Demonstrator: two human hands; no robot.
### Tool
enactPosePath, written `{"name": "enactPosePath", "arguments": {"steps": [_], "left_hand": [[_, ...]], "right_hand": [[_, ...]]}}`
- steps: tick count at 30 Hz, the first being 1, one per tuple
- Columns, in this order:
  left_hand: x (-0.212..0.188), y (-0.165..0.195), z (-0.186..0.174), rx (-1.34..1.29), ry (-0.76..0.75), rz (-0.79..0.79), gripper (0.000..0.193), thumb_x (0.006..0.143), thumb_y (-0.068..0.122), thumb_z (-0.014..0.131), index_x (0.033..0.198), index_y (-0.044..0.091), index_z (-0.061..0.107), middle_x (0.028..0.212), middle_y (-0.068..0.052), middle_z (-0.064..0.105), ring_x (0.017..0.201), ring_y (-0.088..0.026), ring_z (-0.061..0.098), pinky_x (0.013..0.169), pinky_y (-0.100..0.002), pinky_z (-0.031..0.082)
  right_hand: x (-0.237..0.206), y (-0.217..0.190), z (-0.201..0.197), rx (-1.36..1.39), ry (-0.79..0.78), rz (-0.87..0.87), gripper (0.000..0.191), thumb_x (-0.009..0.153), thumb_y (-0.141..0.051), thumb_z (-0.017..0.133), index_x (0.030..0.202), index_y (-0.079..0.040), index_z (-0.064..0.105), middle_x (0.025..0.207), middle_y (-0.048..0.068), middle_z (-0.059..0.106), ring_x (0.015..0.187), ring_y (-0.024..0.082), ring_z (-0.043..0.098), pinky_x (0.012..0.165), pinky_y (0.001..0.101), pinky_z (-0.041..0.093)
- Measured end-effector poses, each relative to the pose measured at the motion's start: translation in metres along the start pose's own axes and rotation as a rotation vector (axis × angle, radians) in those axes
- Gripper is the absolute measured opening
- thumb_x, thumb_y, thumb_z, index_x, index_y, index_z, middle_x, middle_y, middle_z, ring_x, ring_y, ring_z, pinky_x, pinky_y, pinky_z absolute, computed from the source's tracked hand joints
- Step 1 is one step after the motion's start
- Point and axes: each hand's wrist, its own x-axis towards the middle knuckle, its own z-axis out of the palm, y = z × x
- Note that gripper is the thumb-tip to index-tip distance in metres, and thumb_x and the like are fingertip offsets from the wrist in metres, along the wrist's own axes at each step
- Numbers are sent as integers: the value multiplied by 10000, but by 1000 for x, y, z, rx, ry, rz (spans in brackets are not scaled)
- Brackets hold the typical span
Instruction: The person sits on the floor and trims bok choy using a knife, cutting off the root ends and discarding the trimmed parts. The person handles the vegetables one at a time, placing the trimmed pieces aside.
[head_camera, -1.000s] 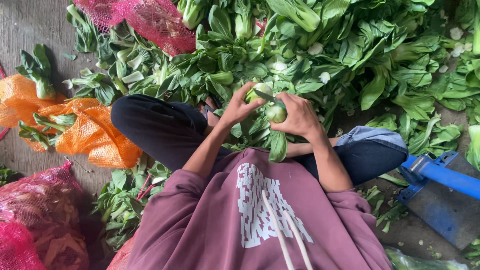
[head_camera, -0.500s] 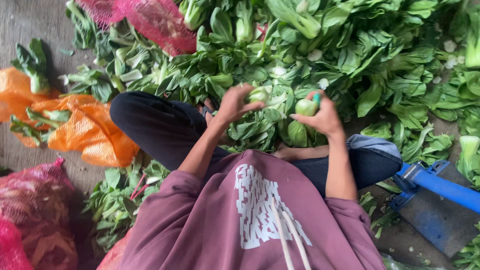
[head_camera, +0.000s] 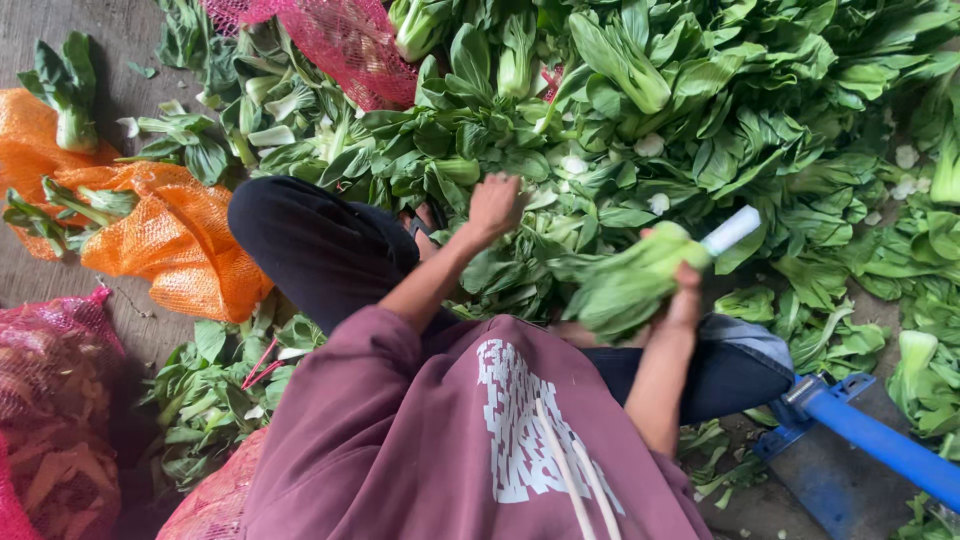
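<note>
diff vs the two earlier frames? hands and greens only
The right hand has swung right and lifted a bok choy head off the pile, a white blade at its tip. The left hand let go and moved up onto the heap of greens. Orange mesh bag and blue handle unchanged.

Bare grey floor (head_camera: 130, 40) carries heaped bok choy (head_camera: 700, 110), orange mesh sack (head_camera: 170, 240), and red mesh sack (head_camera: 345, 40).

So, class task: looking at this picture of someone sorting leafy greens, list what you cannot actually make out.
- Head view: the right hand is mostly hidden behind the bunch of greens it holds; its fingers cannot be seen.
- The white object beside that bunch is blurred; its kind is unclear.
- The blue metal frame is cut off by the right edge.
- What the left hand touches is hidden under it in the pile of greens.
</note>
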Motion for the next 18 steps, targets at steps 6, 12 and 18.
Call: {"name": "enactPosePath", "arguments": {"steps": [6, 12, 18], "left_hand": [[105, -10, -43, 679, 455, 441, 777, 672, 237, 604, 1431, 82, 539, 1544, -171, 498, 1496, -364, 372, 1170, -649, 94], [101, -19, -49, 833, 171, 185, 315, 1008, 216, 643, 1280, 70, 706, 1221, -128, 667, 1201, -342, 610, 1269, -729, 207], [-4, -30, -64, -728, 75, 483, 727, 779, 316, 702, 1415, 22, 506, 1225, -101, 690, 1097, -220, 696, 1039, -353, 521]], "right_hand": [[-32, -17, -27, -39, 99, -167, 760, 800, -386, 790, 1426, -69, 499, 1400, 217, 594, 1268, 337, 594, 1107, 463, 501], [-25, 14, 0, -64, 21, -32, 652, 691, -226, 847, 1258, -146, 534, 1255, 199, 653, 1117, 320, 669, 980, 446, 558], [-7, -3, 59, -1020, -217, -358, 588, 685, -212, 965, 1127, -100, 594, 1078, 173, 646, 997, 278, 643, 900, 387, 536]]}}
